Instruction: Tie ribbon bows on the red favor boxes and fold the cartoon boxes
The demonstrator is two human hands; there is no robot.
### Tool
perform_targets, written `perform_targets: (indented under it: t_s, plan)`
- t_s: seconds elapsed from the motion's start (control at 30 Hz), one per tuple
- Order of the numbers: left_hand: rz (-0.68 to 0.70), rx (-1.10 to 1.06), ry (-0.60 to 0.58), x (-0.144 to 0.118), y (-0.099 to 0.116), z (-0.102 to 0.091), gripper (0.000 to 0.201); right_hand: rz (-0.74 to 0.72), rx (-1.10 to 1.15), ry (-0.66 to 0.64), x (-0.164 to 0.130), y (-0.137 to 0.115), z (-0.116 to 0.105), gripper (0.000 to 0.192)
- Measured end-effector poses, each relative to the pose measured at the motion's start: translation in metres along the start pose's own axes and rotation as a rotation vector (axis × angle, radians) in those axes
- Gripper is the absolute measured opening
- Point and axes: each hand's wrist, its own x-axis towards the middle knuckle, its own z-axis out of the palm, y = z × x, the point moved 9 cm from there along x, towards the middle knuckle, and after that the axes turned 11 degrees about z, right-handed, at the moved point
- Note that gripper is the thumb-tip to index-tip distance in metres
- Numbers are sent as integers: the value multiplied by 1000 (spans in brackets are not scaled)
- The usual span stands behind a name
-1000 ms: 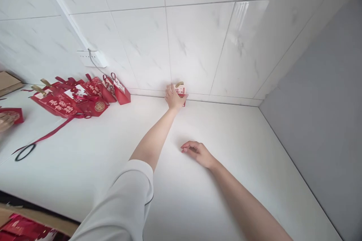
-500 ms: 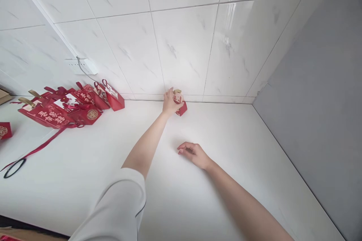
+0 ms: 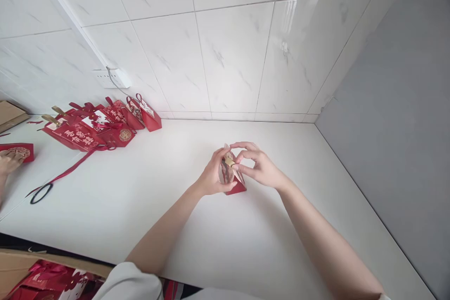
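Note:
A small red gift box [image 3: 237,186] with pale printing stands on the white counter [image 3: 197,248] in front of me. My left hand [image 3: 215,172] wraps round its left side, thumb at the near lower edge and fingers behind. From the right, my right hand [image 3: 257,164] pinches the gold ribbon loop [image 3: 229,161] at the top of the box between thumb and finger. Part of the box is hidden behind my fingers.
Several red gift boxes [image 3: 79,133] with ribbon handles line the wall at left. A red ribbon [image 3: 75,165] trails to a black ring [image 3: 41,193]. Another person's hand [image 3: 9,161] rests on a red box at far left. Below, a cardboard box [image 3: 14,262] holds red boxes.
My left hand has brought the small box from the wall nearer to me. My right hand has moved up and taken its ribbon loop. Another person's hand has appeared at far left.

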Motion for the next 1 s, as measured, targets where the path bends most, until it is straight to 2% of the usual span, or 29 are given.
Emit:
perform_targets:
  t_s: [0.07,0.13,0.27,0.33,0.4,0.47,0.57,0.63,0.7,0.77,0.87,1.0]
  plan:
    - [27,-63,-65,0,6,7,98,101,147,-118,5,1,0,22]
    - [30,-169,-138,0,12,16,92,206,303,-164,11,9,1,24]
    - [-102,-468,-180,-3,12,34,67,337,556,-111,21,31,5,28]
    - [-222,-573,-168,-9,0,39,52,379,633,-76,23,40,8,29]
    - [-312,-623,-127,-15,-13,37,45,410,661,-26,23,47,6,29]
    - [-296,-623,-24,-12,-20,22,45,431,652,24,22,51,2,31]
    - [-213,-516,114,2,-13,-5,45,452,611,75,19,51,-3,33]
    - [-244,-350,89,14,-4,-13,38,442,581,89,18,46,-5,33]
    - [-290,-169,17,27,3,-15,29,418,564,98,17,40,-6,32]
    - [-305,-81,-29,38,7,-13,23,385,551,104,16,35,-8,31]
    - [-344,-162,-26,45,0,-9,26,353,509,78,14,35,-11,30]
    - [-396,-285,-32,41,-13,-3,31,332,437,8,13,44,-12,30]
